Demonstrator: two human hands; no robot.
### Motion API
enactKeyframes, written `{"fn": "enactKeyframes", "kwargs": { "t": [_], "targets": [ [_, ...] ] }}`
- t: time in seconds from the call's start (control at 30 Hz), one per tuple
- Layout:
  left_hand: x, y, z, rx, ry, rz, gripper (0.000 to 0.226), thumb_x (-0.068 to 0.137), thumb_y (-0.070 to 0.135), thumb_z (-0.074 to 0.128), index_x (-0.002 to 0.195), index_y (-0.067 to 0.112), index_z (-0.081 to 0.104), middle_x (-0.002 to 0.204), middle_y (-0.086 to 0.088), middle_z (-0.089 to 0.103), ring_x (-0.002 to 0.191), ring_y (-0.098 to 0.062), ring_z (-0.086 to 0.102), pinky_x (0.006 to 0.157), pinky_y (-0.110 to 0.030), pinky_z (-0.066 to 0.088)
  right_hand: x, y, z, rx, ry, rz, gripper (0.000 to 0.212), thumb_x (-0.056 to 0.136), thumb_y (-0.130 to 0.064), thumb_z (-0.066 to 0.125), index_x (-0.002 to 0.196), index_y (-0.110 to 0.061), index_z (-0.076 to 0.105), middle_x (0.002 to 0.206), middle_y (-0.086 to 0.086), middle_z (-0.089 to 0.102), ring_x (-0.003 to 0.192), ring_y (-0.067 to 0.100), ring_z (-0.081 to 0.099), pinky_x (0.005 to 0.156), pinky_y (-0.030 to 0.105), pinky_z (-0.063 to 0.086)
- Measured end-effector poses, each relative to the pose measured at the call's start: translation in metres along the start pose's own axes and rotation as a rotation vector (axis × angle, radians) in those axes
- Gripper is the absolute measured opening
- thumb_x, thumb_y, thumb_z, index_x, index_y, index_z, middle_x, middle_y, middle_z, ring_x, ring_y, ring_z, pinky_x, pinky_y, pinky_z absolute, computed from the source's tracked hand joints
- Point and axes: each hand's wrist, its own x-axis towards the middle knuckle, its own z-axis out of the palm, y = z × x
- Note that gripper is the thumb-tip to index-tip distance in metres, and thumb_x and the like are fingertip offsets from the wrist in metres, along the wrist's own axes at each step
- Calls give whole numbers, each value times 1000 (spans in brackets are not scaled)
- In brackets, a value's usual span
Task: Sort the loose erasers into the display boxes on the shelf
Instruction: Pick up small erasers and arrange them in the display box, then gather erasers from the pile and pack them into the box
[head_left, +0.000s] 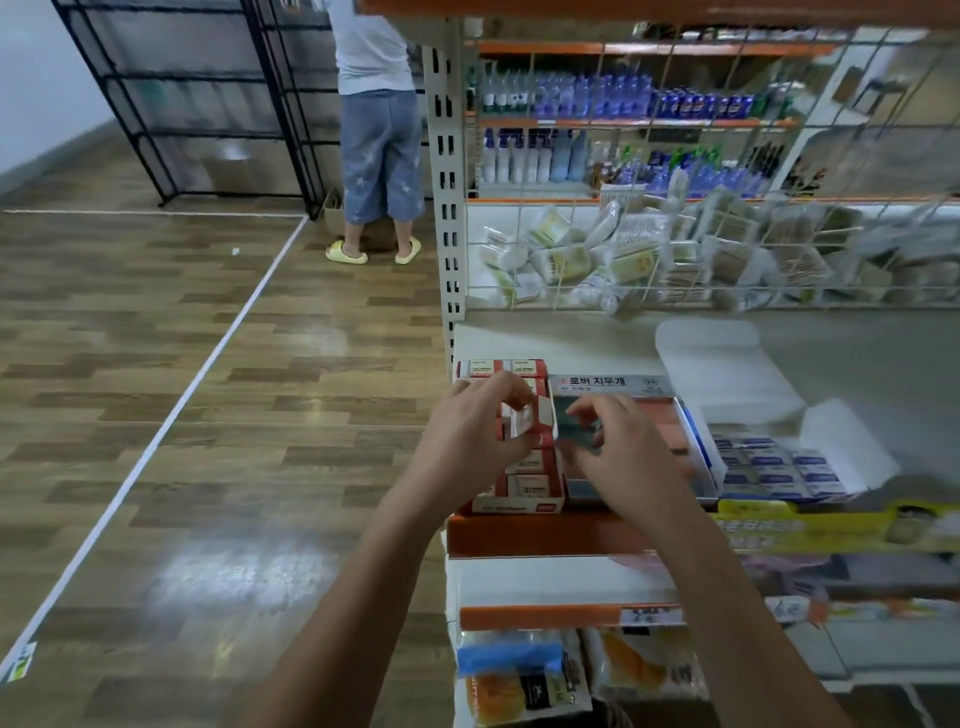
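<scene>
Pinching a small red-and-white paper-sleeved eraser (522, 418) between thumb and fingertips, left hand (470, 436) raised just over the red-and-white cardboard display box (511, 501) at the left end of the grey shelf board (857, 353). More sleeved erasers of the same kind packed in rows inside that box, partly hidden by the hand. Right hand (626, 460) just beside, over the open grey tray-style display box (691, 415) with Korean lettering on its raised back flap; fingers curled toward a dark greenish block (574, 431) inside the tray, though motion blur prevents telling whether gripping it or only touching it. Salmon-pink blocks lying flat in the right part of the same tray. Further right, touching that tray, a white cardboard box with open flaps (831, 436) holding blue-and-white sleeved erasers (774, 467) in rows. Behind, a wire-mesh basket (675, 249) heaped with pale packets. Far back on the wood-patterned floor (182, 364), a person in a pale shirt, blue trousers and yellow slippers (376, 156), facing a black rack.
</scene>
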Motion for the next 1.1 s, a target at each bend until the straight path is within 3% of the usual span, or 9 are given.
{"fn": "enactKeyframes", "kwargs": {
  "t": [0.1,0.3,0.47,0.7,0.8,0.97,1.1],
  "targets": [
    [4,-2,10,144,-1,10,29,83,35,65,110,27,56,112,13,60,106,-6,43,88,-21,32,-6,5,2,8,-84,34,26,88,-28,61,112,-22,53,103,-11,49,94,6,51,78,18,41],
    [2,-9,11,368,-48,-10,33,87,40,58,119,31,54,126,10,51,123,-16,35,101,-33,30,-8,4,6,76,-141,46,19,90,-29,58,108,-24,54,98,-11,55,84,1,53,63,9,41],
    [4,-10,13,435,-8,49,29,90,38,55,117,30,51,123,6,52,117,-16,39,97,-33,32,-8,5,5,78,-148,60,21,90,-30,58,109,-22,55,96,-12,56,85,3,55,64,9,42],
    [16,-1,5,505,-116,123,32,95,43,43,121,28,52,126,3,51,119,-17,40,101,-34,32,-6,7,-14,47,-212,54,22,92,-29,54,113,-23,56,98,-12,56,87,2,54,70,12,44],
    [34,21,7,509,-124,171,33,96,41,42,124,28,52,127,3,51,120,-17,40,101,-33,31,-2,12,-42,-9,-156,12,21,92,-27,55,112,-21,58,104,-6,62,91,7,58,82,25,51],
    [71,83,35,486,-119,269,32,95,39,45,125,27,52,129,1,52,121,-21,43,100,-37,33,-2,48,-101,-168,37,-27,24,91,-24,57,113,-15,60,108,1,61,105,17,53,87,34,46],
    [92,147,84,500,-163,366,36,94,44,44,127,27,49,129,0,51,122,-23,43,97,-39,34,-19,107,-149,-329,125,48,32,91,-26,56,122,-17,54,125,3,52,119,21,46,93,30,38]
  ]
}}
